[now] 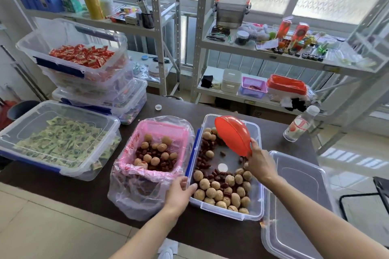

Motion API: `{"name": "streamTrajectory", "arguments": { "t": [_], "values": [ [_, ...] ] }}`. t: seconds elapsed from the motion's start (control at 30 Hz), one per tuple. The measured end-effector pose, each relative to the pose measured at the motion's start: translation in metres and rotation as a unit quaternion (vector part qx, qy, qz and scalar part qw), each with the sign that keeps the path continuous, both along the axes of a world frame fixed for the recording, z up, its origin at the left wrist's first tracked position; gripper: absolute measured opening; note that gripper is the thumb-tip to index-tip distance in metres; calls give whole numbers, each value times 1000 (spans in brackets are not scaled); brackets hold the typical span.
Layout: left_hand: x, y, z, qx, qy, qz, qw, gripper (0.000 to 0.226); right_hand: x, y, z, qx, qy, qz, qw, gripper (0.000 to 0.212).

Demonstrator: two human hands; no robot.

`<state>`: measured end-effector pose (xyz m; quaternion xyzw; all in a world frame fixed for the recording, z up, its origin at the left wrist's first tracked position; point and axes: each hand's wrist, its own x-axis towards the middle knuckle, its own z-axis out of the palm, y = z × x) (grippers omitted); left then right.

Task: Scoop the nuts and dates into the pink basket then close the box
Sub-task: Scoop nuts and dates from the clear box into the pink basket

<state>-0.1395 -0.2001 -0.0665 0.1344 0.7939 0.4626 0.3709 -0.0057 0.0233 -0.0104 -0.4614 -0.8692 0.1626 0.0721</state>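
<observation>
A clear plastic box (259,176) with blue latches sits mid-table, holding walnuts (219,192) and dark red dates (203,161), mostly at its near end and left side. To its left stands the pink basket (183,132), lined with a clear plastic bag and partly filled with walnuts and dates. My right hand (260,163) is shut on the handle of an orange scoop (232,133), held tilted above the box's far half. My left hand (181,192) grips the box's near left corner. The box's clear lid (294,206) lies flat to the right.
A lidded box of green packets (54,141) sits at the left, with stacked boxes of red packets (82,57) behind it. A water bottle (299,126) stands at the far right of the table. A small white cap (158,107) lies behind the basket. Metal shelves fill the background.
</observation>
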Motion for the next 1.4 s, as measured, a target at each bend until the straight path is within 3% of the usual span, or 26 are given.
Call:
{"name": "streamTrajectory", "arguments": {
  "t": [0.23, 0.43, 0.53, 0.63, 0.73, 0.87, 1.0, 1.07, 1.13, 1.2, 1.4],
  "values": [
    [6, -2, -10, 1, 24, 7, 1000, 40, 28, -1, -6, 78, -208, 80, 972, 60],
    [12, -10, -21, -12, 26, 19, 999, 26, 23, -5, -14, 120, -270, 120, 948, 66],
    [14, -10, -25, 11, 2, 33, 999, 23, 11, -5, -5, 128, -291, 138, 938, 53],
    [16, -9, -23, 31, -18, 56, 998, 22, 1, -9, 12, 94, -314, 149, 933, 35],
    [16, -8, -27, 39, -26, 67, 997, 24, 1, -11, 13, 38, -339, 154, 927, 30],
    [15, -8, -30, 42, -36, 69, 996, 25, 13, -11, -3, -61, -315, 140, 937, 19],
    [13, -8, -30, 44, -39, 68, 996, 24, 14, -21, 5, -101, -282, 163, 940, 17],
    [12, -8, -32, 42, -41, 68, 996, 24, 13, -25, 4, -136, -262, 173, 940, 26],
    [11, -9, -33, 40, -44, 64, 996, 23, 11, -27, -4, -191, -231, 145, 943, 27],
    [11, -9, -32, 38, -43, 62, 996, 23, 7, -32, -8, -242, -212, 110, 940, 7],
    [11, -8, -31, 45, -51, 70, 995, 18, 8, -34, -22, -366, -106, 3, 925, 24]
  ]
}}
